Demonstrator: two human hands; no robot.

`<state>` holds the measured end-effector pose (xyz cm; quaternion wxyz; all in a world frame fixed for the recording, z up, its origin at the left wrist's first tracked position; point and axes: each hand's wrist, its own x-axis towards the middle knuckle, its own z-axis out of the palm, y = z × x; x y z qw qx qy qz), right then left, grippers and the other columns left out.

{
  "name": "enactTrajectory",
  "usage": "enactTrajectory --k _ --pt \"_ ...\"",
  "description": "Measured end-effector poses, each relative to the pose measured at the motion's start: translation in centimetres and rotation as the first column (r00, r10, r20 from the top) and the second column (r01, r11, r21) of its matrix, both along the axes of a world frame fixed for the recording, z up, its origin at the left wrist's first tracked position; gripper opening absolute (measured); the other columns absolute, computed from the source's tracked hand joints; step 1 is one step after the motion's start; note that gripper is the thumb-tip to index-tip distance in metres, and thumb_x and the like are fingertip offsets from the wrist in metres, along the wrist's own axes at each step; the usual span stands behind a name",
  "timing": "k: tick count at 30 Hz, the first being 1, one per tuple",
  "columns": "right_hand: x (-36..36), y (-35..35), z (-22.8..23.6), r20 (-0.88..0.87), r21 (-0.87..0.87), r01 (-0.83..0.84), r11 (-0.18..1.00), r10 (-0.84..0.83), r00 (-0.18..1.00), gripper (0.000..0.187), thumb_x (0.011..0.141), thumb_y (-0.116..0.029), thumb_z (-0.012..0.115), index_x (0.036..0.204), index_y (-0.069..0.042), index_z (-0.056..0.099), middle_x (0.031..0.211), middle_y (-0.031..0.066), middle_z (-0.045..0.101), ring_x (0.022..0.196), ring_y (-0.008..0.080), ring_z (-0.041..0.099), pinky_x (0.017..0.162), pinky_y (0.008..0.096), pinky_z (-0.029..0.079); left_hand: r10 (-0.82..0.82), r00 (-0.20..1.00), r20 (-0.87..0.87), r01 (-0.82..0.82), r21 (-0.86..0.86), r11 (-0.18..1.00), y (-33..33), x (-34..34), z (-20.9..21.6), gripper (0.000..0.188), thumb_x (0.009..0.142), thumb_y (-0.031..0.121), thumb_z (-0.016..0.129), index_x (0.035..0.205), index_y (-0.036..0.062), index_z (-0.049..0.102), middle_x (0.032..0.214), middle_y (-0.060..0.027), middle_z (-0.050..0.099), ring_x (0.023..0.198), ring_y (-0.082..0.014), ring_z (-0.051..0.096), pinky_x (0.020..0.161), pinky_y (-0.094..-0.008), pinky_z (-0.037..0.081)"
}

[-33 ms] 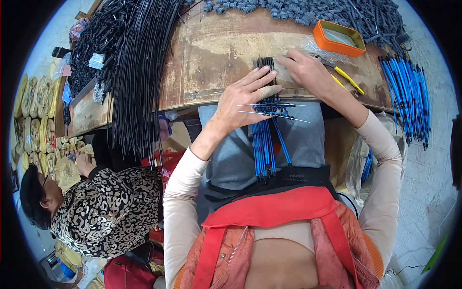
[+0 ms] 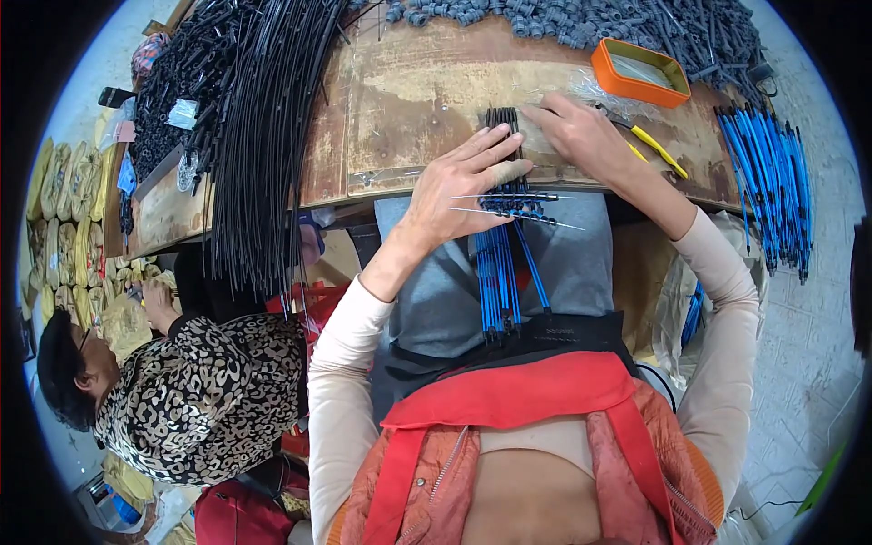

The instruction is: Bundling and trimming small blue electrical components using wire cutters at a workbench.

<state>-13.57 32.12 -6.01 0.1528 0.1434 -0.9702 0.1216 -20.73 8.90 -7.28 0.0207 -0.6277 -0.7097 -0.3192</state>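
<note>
A bundle of blue cables [image 2: 502, 268] with black ends lies across the front edge of the wooden table [image 2: 409, 100] and hangs down over my lap. My left hand [image 2: 463, 186] lies flat on the bundle at the table edge, fingers spread, pinning it down. Two thin white cable ties [image 2: 559, 222] stick out sideways under that hand. My right hand [image 2: 586, 136] rests on the table just right of the bundle's black ends [image 2: 500, 118], fingertips touching them, with nothing gripped in it.
An orange tray [image 2: 639, 71] and a yellow-handled tool [image 2: 661, 152] lie by my right hand. More blue cables [image 2: 763, 182] lie at far right, long black cables [image 2: 263, 136] at left, grey connectors [image 2: 563, 23] at the back. A person in a leopard-print top [image 2: 200, 391] sits at lower left.
</note>
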Motion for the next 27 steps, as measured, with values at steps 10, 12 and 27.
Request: enactTrajectory --k 10,12,27 --pt "0.0 -0.2 -0.6 -0.007 0.069 0.000 0.998 0.000 1.000 0.038 0.078 -0.004 0.059 0.116 -0.001 0.058 0.098 0.0139 0.055 0.090 0.0340 0.062 0.074 0.0416 0.052 0.003 0.997 0.075 -0.008 0.069 0.998 0.1 0.6 0.0 0.055 0.067 0.020 0.079 0.120 0.0147 0.066 0.138 -0.0075 0.054 0.132 -0.0291 0.046 0.112 -0.0434 0.037" --pt "0.0 -0.1 -0.8 -0.014 0.070 -0.003 0.998 0.004 1.000 0.039 0.078 -0.004 0.059 0.116 -0.001 0.057 0.099 0.0139 0.055 0.090 0.0340 0.062 0.074 0.0417 0.052 0.008 0.998 0.062 -0.013 0.078 0.997 0.1 0.7 -0.2 0.054 0.068 0.021 0.079 0.120 0.0146 0.066 0.137 -0.0074 0.054 0.131 -0.0291 0.046 0.111 -0.0431 0.037" --pt "-1.2 0.6 -0.6 -0.054 0.080 -0.089 0.993 0.094 0.994 0.026 0.080 -0.004 0.057 0.105 -0.002 0.056 0.098 0.0145 0.053 0.088 0.0353 0.059 0.073 0.0433 0.051 0.030 0.999 0.025 -0.031 0.066 0.997 0.2 0.8 0.4 0.055 0.068 0.023 0.080 0.121 0.0161 0.066 0.138 -0.0077 0.054 0.130 -0.0276 0.047 0.110 -0.0410 0.039"
